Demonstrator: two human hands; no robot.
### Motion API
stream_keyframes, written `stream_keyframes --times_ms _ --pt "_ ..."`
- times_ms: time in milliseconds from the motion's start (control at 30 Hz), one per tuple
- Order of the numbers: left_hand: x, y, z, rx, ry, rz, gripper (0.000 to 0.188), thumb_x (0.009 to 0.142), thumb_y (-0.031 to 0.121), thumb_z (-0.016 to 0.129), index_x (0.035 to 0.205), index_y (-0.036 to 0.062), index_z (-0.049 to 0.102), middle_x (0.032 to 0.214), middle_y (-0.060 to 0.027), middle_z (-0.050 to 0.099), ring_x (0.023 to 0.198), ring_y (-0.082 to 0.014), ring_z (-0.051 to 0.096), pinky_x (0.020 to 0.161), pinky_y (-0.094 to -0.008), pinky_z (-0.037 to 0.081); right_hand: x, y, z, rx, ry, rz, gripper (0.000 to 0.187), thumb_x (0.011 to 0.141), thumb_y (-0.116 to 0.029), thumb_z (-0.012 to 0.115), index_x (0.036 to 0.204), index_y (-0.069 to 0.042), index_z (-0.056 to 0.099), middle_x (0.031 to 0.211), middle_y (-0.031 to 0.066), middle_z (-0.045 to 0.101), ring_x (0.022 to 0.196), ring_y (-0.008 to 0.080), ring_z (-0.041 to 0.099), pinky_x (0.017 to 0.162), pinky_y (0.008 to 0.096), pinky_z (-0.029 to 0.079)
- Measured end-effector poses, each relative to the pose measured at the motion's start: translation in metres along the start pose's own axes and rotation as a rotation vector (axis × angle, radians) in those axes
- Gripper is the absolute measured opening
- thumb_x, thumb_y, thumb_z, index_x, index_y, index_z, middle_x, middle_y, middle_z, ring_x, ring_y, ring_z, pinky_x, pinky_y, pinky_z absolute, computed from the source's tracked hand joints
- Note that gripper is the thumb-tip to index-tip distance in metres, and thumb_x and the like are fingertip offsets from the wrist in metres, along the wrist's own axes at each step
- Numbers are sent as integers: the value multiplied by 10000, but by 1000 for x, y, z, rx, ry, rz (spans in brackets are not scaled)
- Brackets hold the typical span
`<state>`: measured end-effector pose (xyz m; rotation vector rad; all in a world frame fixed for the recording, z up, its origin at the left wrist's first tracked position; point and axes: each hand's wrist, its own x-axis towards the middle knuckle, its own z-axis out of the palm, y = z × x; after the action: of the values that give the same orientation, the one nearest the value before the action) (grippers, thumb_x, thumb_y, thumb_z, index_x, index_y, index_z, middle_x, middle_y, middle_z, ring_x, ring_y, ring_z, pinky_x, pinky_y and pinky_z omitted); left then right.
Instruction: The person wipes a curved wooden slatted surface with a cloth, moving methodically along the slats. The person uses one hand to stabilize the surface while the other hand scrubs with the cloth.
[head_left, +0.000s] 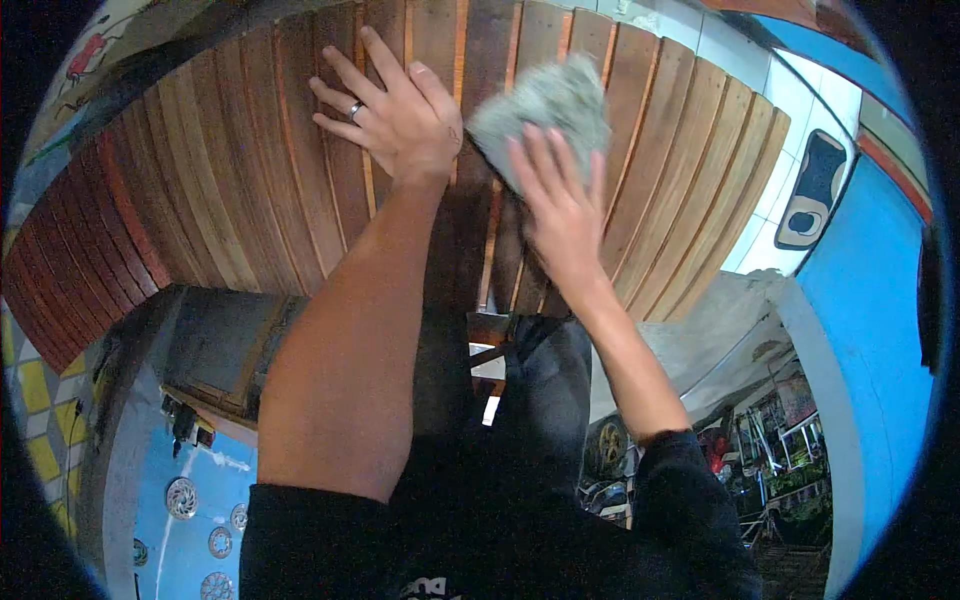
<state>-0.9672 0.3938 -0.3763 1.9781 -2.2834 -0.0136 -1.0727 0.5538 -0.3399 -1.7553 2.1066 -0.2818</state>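
Grey-green cloth (555,95), one piece, fuzzy in outline from blur. Location: on the slats, under the fingers of the right hand (567,215) and spreading beyond their tips.

Right hand: back upward, fingers long and slightly apart over the near half of the cloth. Underside of the grip hidden; cannot tell whether clamped on the cloth or only laid upon it.

Left hand (408,125): bare of cloth, just left of the grip and slightly beyond it. Palm down on the slats, fingers spread wide apart. With silver-toned ring (356,111) on one finger.

Slats (680,170): brown wood, laid side by side with narrow gaps, extending beneath the grip and to both sides. Tone mixed, from dark brown near the grip to paler at far right.

Surroundings: red-brown slatted piece (75,260), well left of the grip, at the end of the slats. White tiles (738,50) and dark mat (822,170) with tan edging, right of the grip. Blue wall (875,300), farther right. Metal discs (181,498) on blue, well below and left of the grip. Jumbled parts (780,450), below and right. Black sleeves (315,540) on both arms, nearest the body.
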Motion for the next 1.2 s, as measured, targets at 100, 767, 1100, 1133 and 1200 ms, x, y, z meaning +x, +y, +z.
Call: stream_keyframes --times_ms 100,767,1100,1133,1200 --pt "0 3 1 -41 7 6 628 969 387 373 1514 90 281 1543 -300 204 1384 -578 170 1089 -715 120 -21 49 -5 -62 164 148 592 887 -82 516 1469 -164 441 1552 70 373 1437 304 327 1130 636 209" --pt "1 15 1 51 -50 -72 660 975 407 425 1555 164 225 1610 -182 133 1453 -461 117 1138 -659 90 19 44 -6 -50 352 284 625 865 -86 554 1474 -107 415 1558 116 350 1444 338 298 1127 666 160" --pt "0 15 4 80 -21 -55 659 973 380 430 1552 142 228 1605 -195 139 1448 -471 126 1140 -660 83 -164 -14 48 53 -70 69 541 881 -144 546 1419 -129 496 1522 56 420 1415 256 370 1107 651 238" --pt "0 17 5 63 -13 -47 659 973 382 430 1553 144 227 1605 -195 140 1447 -473 127 1140 -661 83 -161 -5 43 10 3 211 556 883 -126 545 1434 -117 477 1540 65 392 1430 279 343 1114 659 213" --pt "-1 15 4 104 -9 -51 658 978 393 423 1549 127 234 1602 -199 155 1451 -458 138 1149 -644 84 -118 16 27 -31 238 393 590 885 -97 542 1464 -118 433 1547 94 377 1434 314 330 1107 676 202"
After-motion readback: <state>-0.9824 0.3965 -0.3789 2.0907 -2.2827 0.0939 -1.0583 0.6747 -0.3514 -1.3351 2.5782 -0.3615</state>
